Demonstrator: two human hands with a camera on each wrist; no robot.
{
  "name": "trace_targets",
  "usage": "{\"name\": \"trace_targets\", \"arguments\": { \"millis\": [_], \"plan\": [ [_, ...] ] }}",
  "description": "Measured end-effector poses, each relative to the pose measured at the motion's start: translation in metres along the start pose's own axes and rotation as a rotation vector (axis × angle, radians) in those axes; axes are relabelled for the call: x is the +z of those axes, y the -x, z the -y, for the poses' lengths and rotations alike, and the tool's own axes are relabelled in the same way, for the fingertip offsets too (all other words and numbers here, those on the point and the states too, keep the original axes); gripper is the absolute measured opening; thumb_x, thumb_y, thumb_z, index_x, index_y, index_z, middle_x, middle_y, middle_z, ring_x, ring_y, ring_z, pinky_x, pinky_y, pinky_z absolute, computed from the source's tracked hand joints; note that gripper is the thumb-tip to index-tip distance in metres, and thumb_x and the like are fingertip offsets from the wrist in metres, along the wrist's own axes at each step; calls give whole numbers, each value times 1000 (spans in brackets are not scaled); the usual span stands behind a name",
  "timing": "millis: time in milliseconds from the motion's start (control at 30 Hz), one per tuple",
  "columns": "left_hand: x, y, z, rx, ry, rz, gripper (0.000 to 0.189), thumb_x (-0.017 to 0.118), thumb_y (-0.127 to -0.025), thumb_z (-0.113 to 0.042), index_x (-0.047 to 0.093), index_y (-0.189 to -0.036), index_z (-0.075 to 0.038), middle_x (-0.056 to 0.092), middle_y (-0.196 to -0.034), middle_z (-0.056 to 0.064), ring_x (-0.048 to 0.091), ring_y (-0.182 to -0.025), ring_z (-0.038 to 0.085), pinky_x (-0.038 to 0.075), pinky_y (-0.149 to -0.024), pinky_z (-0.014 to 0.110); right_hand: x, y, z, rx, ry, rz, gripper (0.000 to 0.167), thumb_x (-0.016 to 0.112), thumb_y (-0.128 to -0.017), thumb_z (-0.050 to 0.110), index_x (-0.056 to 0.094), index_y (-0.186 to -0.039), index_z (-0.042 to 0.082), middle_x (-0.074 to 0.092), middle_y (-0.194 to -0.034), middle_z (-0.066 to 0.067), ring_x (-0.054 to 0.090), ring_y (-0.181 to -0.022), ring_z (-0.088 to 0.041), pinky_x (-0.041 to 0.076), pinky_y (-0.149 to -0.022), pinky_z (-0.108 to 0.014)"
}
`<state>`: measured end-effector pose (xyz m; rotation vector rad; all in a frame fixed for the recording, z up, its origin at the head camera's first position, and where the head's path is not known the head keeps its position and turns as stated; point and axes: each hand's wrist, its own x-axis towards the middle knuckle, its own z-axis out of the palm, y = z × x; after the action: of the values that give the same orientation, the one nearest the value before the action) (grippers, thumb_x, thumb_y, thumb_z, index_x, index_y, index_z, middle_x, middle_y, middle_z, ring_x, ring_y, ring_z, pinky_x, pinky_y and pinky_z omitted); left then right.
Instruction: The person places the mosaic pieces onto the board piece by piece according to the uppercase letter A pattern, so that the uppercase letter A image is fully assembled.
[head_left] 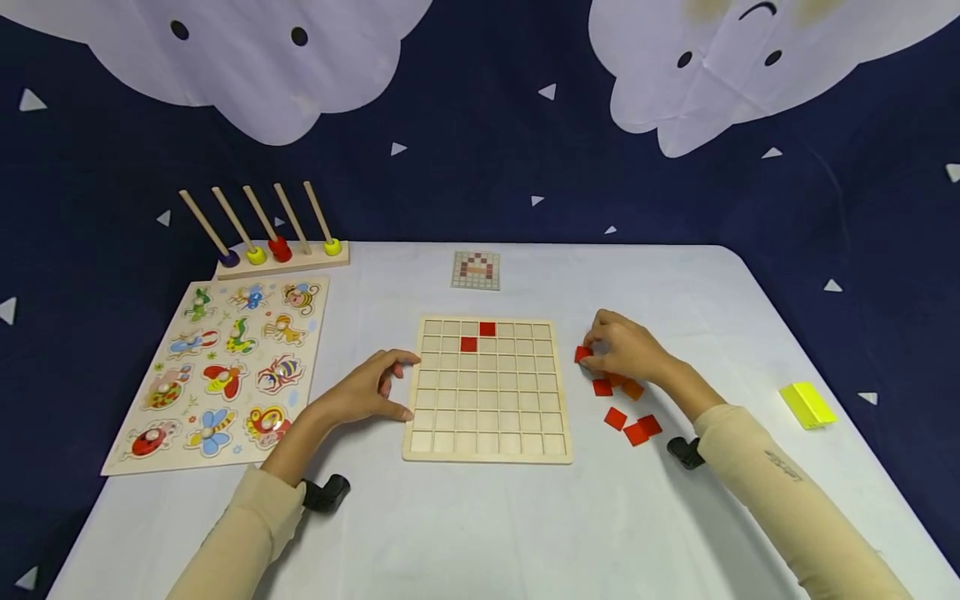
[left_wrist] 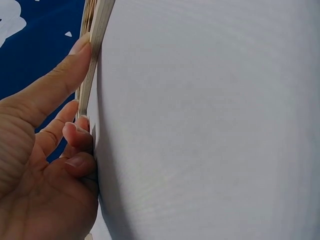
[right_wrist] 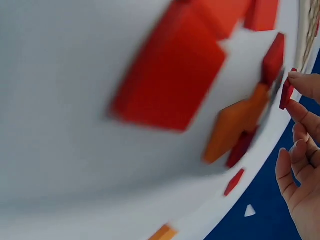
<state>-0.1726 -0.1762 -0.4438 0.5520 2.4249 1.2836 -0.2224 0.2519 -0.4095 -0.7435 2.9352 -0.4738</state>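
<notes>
A wooden grid board [head_left: 487, 460] lies in the middle of the table, with one red tile [head_left: 487, 329] in its top row and another red tile [head_left: 468, 344] in the row below. My left hand [head_left: 367, 390] touches the board's left edge with thumb and index fingertips set apart; the left wrist view shows the thumb [left_wrist: 75, 70] against that edge. Right of the board, my right hand [head_left: 624, 346] pinches a red square tile [right_wrist: 287, 95] between thumb and finger. Beneath and near it lie several loose red tiles [head_left: 616, 418] and an orange tile [head_left: 632, 389], some partly hidden by the hand.
A small pattern card [head_left: 476, 271] lies behind the board. To the left are an insect puzzle board [head_left: 251, 375] and a peg stand [head_left: 292, 262] with coloured beads. A yellow block [head_left: 807, 405] sits near the table's right edge. A dark blue patterned cloth [head_left: 487, 167] hangs behind.
</notes>
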Motion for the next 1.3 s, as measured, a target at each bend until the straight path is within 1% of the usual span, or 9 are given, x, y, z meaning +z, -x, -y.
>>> {"name": "trace_targets", "arguments": {
  "millis": [133,267,467,567,733,800,967,1167,1300],
  "plan": [
    [0,0,1,-2,0,-1,80,90,-69,-10,50,-138,-4,45,-105,12,40,-77,19,37,-67,26,-1,-11,17,-32,-20,-18,22,82,-79,22,76,-93,6,57,-95,-4,56,-90,-22,48,-78,-39],
    [0,1,0,-6,4,0,80,90,-69,-10,50,-138,-5,45,-106,12,40,-77,19,37,-67,26,0,-26,39,-83,-38,-5,21,82,-80,24,76,-93,8,57,-95,-3,56,-89,-20,48,-76,-38],
    [0,1,0,-9,9,-2,81,90,-69,-10,49,-139,-4,44,-106,12,40,-77,19,37,-67,26,12,-51,73,-184,-31,14,21,82,-80,24,76,-93,9,55,-95,0,53,-86,-16,49,-74,-36],
    [0,1,0,-8,7,-5,81,90,-69,-10,49,-139,-5,44,-106,12,40,-77,19,37,-67,25,18,-61,91,-220,-35,30,23,82,-81,25,77,-95,8,55,-94,0,53,-85,-15,50,-73,-35],
    [0,0,0,-9,9,-3,82,90,-69,-10,49,-139,-5,45,-106,11,40,-77,18,37,-67,25,30,-73,116,-268,-45,80,27,81,-82,26,77,-100,6,55,-94,0,51,-82,-13,47,-69,-28],
    [0,0,0,-6,13,-2,82,90,-69,-10,49,-139,-5,45,-106,11,40,-77,18,37,-67,25,35,-77,124,-285,-36,89,25,80,-84,27,77,-99,7,54,-94,0,49,-81,-12,45,-69,-25],
    [1,-1,0,-2,20,0,82,91,-68,-10,50,-139,-5,45,-106,11,41,-77,18,38,-67,26,44,-85,138,-314,-16,78,20,79,-85,26,76,-93,8,53,-91,0,47,-80,-12,43,-67,-25],
    [1,0,0,-12,18,-3,82,91,-68,-10,50,-139,-6,45,-107,12,41,-77,18,38,-68,26,53,-91,145,-297,-5,62,20,79,-85,26,76,-94,8,55,-94,0,49,-81,-12,46,-69,-25],
    [0,1,0,-21,18,-5,81,91,-68,-11,50,-139,-7,45,-107,11,41,-77,19,38,-68,26,57,-94,147,-288,-25,54,18,79,-86,25,75,-92,8,56,-94,-1,51,-81,-13,46,-69,-26]
  ]
}}
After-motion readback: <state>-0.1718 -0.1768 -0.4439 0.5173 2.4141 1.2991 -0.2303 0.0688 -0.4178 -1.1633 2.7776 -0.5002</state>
